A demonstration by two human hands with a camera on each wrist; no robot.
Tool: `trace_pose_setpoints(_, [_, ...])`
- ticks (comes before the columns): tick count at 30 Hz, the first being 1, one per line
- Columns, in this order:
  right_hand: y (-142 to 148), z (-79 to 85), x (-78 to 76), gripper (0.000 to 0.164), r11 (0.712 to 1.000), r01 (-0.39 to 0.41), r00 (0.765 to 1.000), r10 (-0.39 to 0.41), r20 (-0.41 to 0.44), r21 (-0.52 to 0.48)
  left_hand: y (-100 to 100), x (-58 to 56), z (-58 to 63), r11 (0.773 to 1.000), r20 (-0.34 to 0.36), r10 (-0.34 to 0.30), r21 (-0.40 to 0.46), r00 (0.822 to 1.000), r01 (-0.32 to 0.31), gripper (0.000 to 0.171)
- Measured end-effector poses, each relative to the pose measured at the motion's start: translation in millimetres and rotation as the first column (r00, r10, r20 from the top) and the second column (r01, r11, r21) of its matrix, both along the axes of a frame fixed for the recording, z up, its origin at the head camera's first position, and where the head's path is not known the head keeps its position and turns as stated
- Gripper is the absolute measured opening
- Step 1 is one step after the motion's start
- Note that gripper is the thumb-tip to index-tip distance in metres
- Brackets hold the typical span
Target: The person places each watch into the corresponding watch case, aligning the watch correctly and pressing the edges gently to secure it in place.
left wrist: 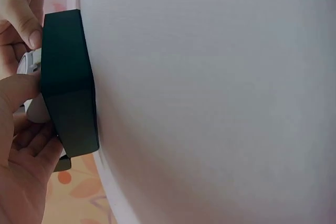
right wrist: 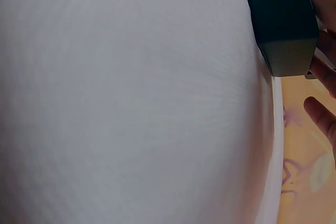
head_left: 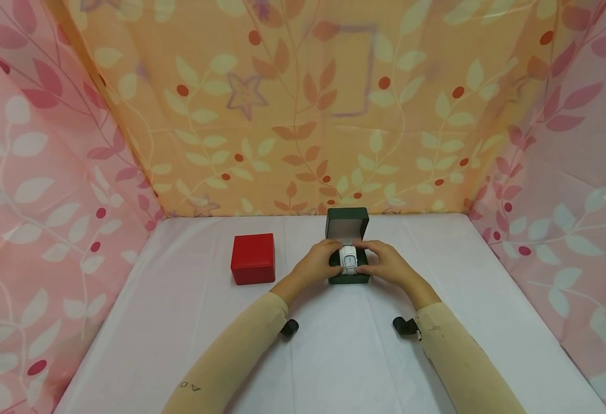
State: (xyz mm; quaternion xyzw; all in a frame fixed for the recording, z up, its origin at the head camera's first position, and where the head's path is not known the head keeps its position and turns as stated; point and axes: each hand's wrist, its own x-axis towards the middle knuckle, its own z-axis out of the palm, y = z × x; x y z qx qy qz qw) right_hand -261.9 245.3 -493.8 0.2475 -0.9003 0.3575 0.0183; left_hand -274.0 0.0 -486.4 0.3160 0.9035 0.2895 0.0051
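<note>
A dark green box (head_left: pixel 348 277) stands open on the white table (head_left: pixel 334 356), its lid (head_left: pixel 347 223) raised at the back. A white watch (head_left: pixel 349 260) with a pale square face sits in it. My left hand (head_left: pixel 319 261) holds the watch from the left and my right hand (head_left: pixel 383 261) from the right, fingertips pinching its sides. The left wrist view shows the box's dark side (left wrist: pixel 68 85) and the white watch (left wrist: pixel 30 62) between my fingers (left wrist: pixel 23 22). In the right wrist view the box's corner (right wrist: pixel 281 22) fills the top right beside my fingers (right wrist: pixel 323 121).
A shut red box (head_left: pixel 253 258) stands on the table left of the green one. Patterned cloth walls close in the space: orange (head_left: pixel 308 115) behind, pink (head_left: pixel 39 201) on both sides. A small black wrist camera (head_left: pixel 289 328) sits at each sleeve.
</note>
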Motion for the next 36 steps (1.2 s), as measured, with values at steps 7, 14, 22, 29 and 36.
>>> trace_pose_setpoints(7, [-0.5,-1.8,-2.2,0.065,1.000,-0.007,1.000,0.007,-0.017,0.007,0.6,0.3,0.6,1.000,0.024,0.026,0.011,0.999,-0.026,0.059])
trace_pose_setpoints(14, [-1.0,-4.1,-2.9,0.065,0.999,0.002,1.000,-0.001,-0.027,0.035,0.8,1.0,-0.7,0.999,0.039,0.044,0.025,0.998,-0.045,0.058])
trace_pose_setpoints(22, [-1.5,-3.9,-2.8,0.063,0.999,-0.013,0.999,0.014,-0.044,0.034,-0.1,2.3,-4.1,0.998,0.031,0.049,0.043,0.998,-0.050,0.056])
trace_pose_setpoints(29, [-0.8,-2.4,-2.1,0.065,0.999,-0.004,1.000,0.005,-0.022,0.050,0.4,2.9,-2.2,0.999,0.030,0.038,0.030,0.999,-0.038,0.057])
trace_pose_setpoints(36, [0.1,1.3,-3.6,0.066,0.997,-0.009,1.000,0.009,-0.003,0.083,0.6,-1.7,0.0,1.000,0.009,0.000,-0.014,1.000,0.001,0.059])
